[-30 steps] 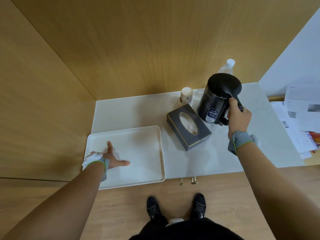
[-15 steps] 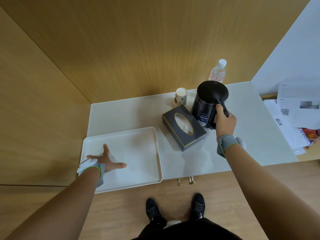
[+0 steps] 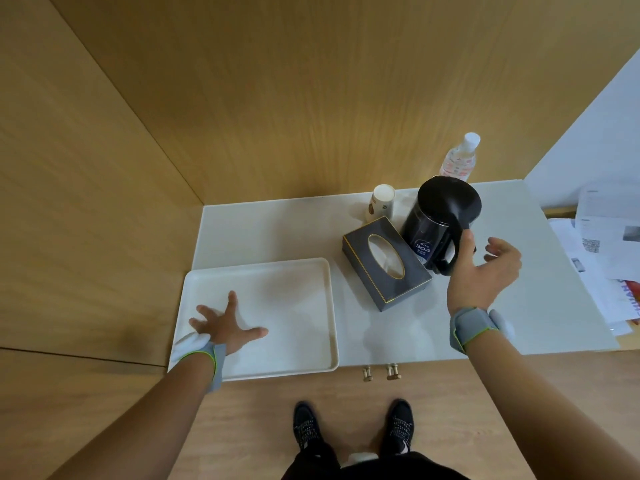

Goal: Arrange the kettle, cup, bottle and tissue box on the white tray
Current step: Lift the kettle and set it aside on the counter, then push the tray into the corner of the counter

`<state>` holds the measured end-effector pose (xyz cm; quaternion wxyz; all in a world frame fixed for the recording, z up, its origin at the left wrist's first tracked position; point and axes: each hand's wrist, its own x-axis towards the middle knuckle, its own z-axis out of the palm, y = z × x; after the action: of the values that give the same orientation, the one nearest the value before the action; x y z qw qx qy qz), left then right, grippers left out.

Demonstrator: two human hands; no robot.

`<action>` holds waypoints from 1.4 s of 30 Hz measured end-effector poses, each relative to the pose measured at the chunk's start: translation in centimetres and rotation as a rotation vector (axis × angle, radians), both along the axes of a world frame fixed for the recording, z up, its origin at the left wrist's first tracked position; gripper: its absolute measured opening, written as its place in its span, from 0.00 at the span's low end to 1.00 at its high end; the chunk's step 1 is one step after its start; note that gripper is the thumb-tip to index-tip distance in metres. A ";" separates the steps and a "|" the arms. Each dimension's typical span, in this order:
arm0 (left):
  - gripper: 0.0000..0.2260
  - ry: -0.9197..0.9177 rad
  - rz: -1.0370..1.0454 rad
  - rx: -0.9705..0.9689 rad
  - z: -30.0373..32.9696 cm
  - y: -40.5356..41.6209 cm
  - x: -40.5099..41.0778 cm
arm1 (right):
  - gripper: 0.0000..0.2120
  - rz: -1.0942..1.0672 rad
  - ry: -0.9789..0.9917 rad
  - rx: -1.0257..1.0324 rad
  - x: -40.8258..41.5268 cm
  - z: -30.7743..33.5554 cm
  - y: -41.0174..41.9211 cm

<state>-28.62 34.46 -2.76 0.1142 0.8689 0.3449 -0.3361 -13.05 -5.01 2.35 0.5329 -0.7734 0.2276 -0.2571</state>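
A white tabletop sits in a corner of wood-panelled walls. Loose printed papers lie stacked at its right end. Two small brass knobs show below its front edge, above a wooden floor.

head-worn view, steeply downward, over table
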 end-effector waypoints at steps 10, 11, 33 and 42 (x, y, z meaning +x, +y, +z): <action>0.57 -0.138 -0.097 -0.145 -1.2 -0.2 -4.0 | 0.34 1.116 0.127 -0.655 -11.9 -2.8 12.8; 0.58 -0.134 -0.129 -0.145 -1.1 0.0 -4.6 | 0.41 1.221 0.245 -0.738 -12.5 -3.6 13.4; 0.50 -0.192 -0.323 -0.155 -1.7 5.5 0.4 | 0.50 1.481 0.480 -1.203 -4.2 -7.0 18.2; 0.49 -0.224 -0.323 -0.127 -2.1 7.7 6.5 | 0.50 1.431 0.497 -1.168 2.0 -8.3 20.4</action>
<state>-22.10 42.17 -4.89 0.1509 0.9360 0.1645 -0.2723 -11.08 15.41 -5.96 0.0301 -0.9055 -0.3566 0.2280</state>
